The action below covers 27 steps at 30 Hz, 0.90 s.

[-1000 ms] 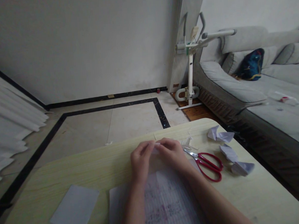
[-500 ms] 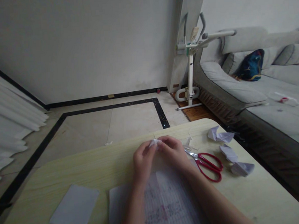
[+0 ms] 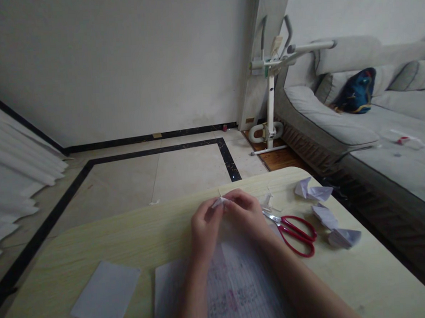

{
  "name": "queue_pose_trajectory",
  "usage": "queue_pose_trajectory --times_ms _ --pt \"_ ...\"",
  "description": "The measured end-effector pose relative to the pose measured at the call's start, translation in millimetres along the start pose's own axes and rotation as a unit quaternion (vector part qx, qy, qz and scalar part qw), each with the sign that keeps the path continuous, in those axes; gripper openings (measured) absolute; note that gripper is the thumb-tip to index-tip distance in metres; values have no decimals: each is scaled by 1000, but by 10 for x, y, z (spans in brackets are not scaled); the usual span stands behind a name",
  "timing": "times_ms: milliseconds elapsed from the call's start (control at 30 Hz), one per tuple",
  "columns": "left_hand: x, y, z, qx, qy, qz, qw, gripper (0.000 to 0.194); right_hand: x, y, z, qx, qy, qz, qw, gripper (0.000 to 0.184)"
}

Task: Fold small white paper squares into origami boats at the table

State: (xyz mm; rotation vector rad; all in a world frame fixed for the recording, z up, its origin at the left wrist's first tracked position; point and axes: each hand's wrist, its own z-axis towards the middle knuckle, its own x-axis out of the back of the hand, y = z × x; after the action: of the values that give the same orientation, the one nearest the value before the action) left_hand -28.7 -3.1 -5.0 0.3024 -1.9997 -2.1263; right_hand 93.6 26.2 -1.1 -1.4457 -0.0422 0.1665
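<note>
Between my fingertips is a small piece of folded white paper (image 3: 220, 201), partly hidden by them. My left hand (image 3: 205, 222) pinches its left side, and my right hand (image 3: 245, 212) grips its right side. Both hands are close together above the far part of the table. Beneath my forearms lies an open lined notebook (image 3: 231, 292) with handwriting. Red-handled scissors (image 3: 294, 233) rest just right of my right hand, blades pointing toward thin white paper scraps (image 3: 269, 203). A square sheet of white paper (image 3: 106, 296) lies flat at the left.
Several folded paper pieces (image 3: 345, 237) sit along the right side of the pale wooden table (image 3: 148, 235). Past the table's right edge stands a grey sofa (image 3: 340, 127) with a blue bag (image 3: 357, 91). A white exercise machine (image 3: 271, 102) stands by the wall.
The folded paper has turned up between my fingers, showing a pointed white shape, then tilted slightly flatter. My left hand has shifted a little to the right. Scissors and loose papers stay put.
</note>
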Motion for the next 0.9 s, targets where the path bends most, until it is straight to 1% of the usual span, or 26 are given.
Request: queue_pose_trajectory --times_ms 133,367,533,767,900 --pt "12 50 -5 15 -3 -18 1000 27 7 14 14 -3 19 -14 1000 12" --pt "22 11 11 -40 8 17 999 20 22 47 7 2 7 33 999 16" --pt "22 3 12 -57 8 27 998 18 31 30 25 8 9 20 1000 12" --pt "19 -21 23 -51 13 19 998 18 30 32 28 3 9 20 1000 12" --pt "11 -1 19 -4 32 3 999 26 23 33 22 -9 10 8 1000 14"
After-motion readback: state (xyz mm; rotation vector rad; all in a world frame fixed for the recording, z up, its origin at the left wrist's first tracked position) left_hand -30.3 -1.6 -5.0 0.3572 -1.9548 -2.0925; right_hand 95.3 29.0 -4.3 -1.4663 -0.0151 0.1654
